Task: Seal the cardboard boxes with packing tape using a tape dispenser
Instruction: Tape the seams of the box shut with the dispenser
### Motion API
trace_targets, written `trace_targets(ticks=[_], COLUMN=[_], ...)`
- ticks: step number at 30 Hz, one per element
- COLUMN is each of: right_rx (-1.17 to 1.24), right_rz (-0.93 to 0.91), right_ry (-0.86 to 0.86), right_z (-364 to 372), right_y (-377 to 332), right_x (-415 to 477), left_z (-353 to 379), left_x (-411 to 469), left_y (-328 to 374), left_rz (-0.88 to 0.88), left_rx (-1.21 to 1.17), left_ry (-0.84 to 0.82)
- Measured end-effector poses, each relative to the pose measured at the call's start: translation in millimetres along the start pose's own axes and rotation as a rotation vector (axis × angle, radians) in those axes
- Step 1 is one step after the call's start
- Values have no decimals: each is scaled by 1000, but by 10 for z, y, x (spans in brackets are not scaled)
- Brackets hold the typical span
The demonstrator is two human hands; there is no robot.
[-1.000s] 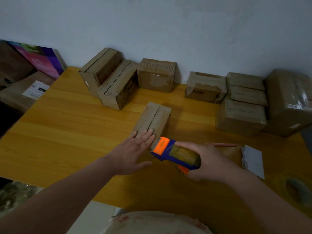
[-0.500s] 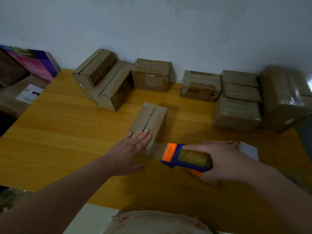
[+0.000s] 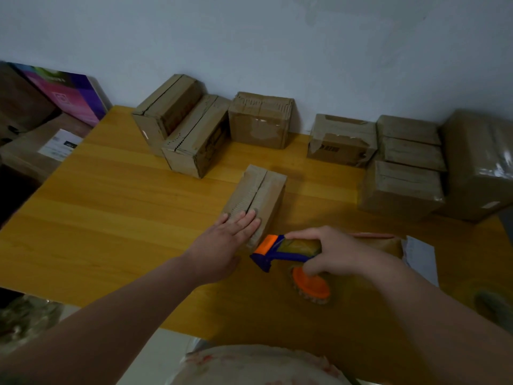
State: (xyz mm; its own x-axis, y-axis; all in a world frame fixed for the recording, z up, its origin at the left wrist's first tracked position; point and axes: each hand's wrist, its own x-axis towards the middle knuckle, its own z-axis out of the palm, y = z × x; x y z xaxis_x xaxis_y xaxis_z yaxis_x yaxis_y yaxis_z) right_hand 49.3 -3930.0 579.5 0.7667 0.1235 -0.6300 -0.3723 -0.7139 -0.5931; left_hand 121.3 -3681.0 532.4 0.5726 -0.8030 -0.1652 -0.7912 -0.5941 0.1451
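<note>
A small cardboard box [image 3: 261,190] lies in the middle of the yellow wooden table [image 3: 111,218], its top seam facing up. My left hand [image 3: 224,243] rests flat on the box's near end, fingers together. My right hand [image 3: 333,254] grips a blue and orange tape dispenser [image 3: 280,252] loaded with brown tape. Its orange front edge sits against the box's near right corner. The orange hub of the roll [image 3: 312,286] shows under my fingers.
Two open-seamed boxes [image 3: 183,129] and a taped box [image 3: 261,120] stand at the back. More taped boxes [image 3: 402,168] and a large wrapped box [image 3: 477,168] crowd the right. A brown envelope with white paper [image 3: 416,251] lies behind my right hand. A tape roll [image 3: 497,307] sits at far right.
The dispenser was pulled back from the box with a short strip of tape, then returned to the box's near corner, tilted so the orange hub shows. My left hand stayed on the box.
</note>
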Motion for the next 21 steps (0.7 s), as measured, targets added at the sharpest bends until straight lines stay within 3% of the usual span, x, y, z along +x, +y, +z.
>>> trace_targets(ticks=[13,18,21], right_rx=[59,-184,-164], right_rz=[120,143,145], right_ry=[-73,-150,-45], right_z=[-133,-30,-48], right_y=[-185,-104,4], right_x=[56,6,-74], left_z=[35,74,57], left_x=[73,94,90], left_y=[62,51,38], left_rz=[-81,-88,-83], left_rx=[28,41,57], left_ry=[106,150,156])
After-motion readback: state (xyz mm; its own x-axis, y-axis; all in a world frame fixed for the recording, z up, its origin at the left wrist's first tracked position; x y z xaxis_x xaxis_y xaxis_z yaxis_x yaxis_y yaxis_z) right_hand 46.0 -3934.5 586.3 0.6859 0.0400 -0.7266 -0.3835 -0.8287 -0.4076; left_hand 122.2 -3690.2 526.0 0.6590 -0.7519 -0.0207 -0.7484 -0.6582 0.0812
